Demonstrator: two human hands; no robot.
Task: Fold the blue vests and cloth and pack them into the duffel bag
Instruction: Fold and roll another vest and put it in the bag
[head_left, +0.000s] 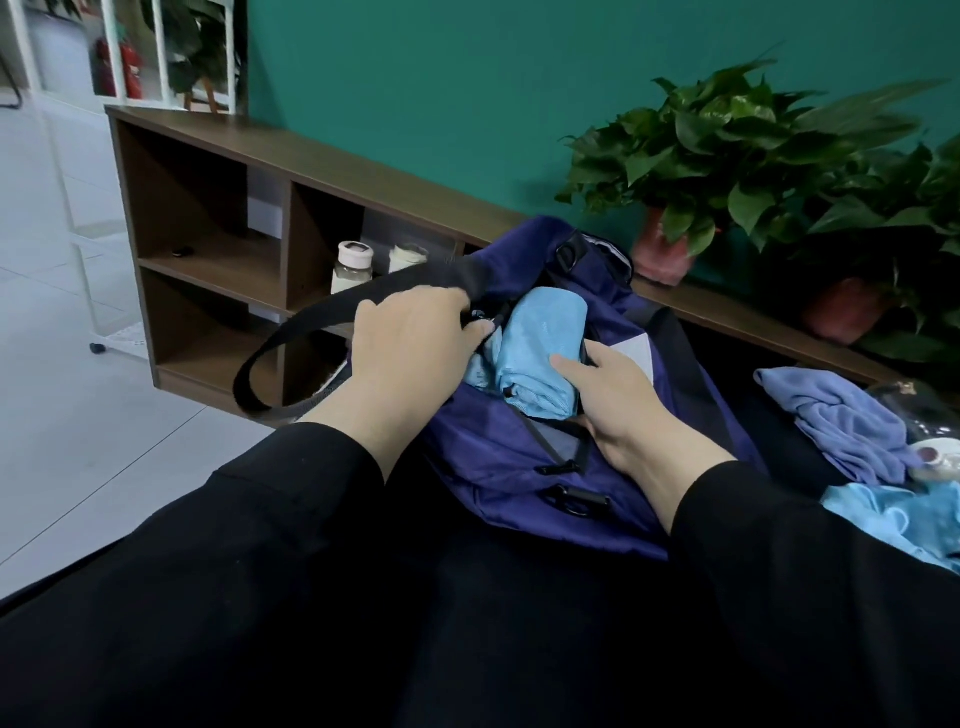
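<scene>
A dark blue duffel bag (498, 457) lies open on the black surface in front of me. A folded light blue vest (543, 340) sticks halfway out of its zipped opening. My left hand (410, 348) grips the bag's left edge by the black strap (291, 338), fingers curled at the opening. My right hand (618, 400) holds the right side of the opening, thumb pressing against the vest, fingers tucked inside the bag. A crumpled lavender-blue cloth (841, 415) lies to the right, and another light blue vest (904, 519) lies at the right edge.
A brown wooden shelf unit (218, 218) stands behind the bag, with two jars (353, 267) in a cubby. Potted plants (737, 156) sit on its top against the green wall. A clear packet with a round item (935, 447) lies by the cloths.
</scene>
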